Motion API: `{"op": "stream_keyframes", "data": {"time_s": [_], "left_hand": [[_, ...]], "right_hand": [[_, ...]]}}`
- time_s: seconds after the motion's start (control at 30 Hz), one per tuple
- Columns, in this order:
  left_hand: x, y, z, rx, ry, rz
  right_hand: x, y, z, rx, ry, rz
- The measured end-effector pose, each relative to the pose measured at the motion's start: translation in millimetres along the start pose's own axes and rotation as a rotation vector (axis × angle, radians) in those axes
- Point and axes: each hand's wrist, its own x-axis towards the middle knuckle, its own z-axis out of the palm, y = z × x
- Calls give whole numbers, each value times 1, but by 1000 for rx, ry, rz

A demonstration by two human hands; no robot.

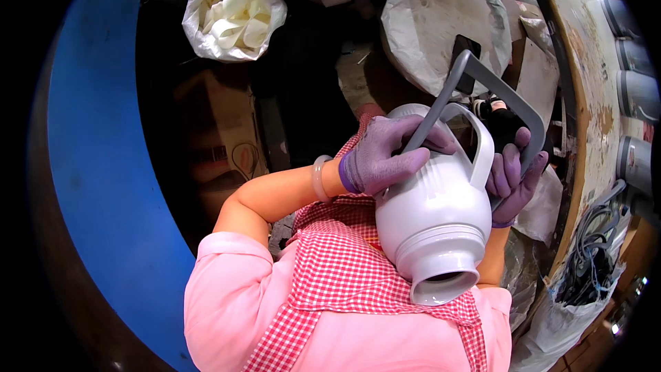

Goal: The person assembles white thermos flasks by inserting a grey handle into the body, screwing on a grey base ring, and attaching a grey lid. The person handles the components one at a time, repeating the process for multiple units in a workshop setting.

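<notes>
A glossy white vacuum jug body [437,203] is tilted against my apron, its round open mouth [447,282] toward me. It has a fixed white side handle [482,148]. A grey U-shaped carrying handle [499,83] arches over the far end. My left hand [389,155], in a purple glove, lies on the jug's upper side and pinches one end of the grey handle between thumb and fingers. At the jug's right side, my right hand [513,176], also gloved, has its fingers curled around the grey handle's other arm. The handle's ends are partly hidden by the hands and jug.
A blue surface [103,165] runs along the left. Beyond me are a white bag of cream-coloured strips [234,17] and a round, white-lined container [441,21], a black phone-like object at its edge. Grey cylinders [637,93] line the worn right bench, near a bag of grey handles [595,248].
</notes>
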Motion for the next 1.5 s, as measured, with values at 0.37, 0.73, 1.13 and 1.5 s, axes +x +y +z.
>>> {"op": "stream_keyframes", "data": {"time_s": [0.37, 0.73, 1.13, 1.5], "left_hand": [[8, 6, 9, 174, -21, -57], [27, 21, 16, 163, -70, -164], [34, 14, 10, 103, -96, -154], [19, 1, 22, 157, 135, 77]], "right_hand": [[-14, -3, 1, -57, 44, -56], [-30, -9, -17, 71, 204, -13], [-35, -15, -19, 41, 147, 23], [-40, -9, 8, -129, 244, -105]]}}
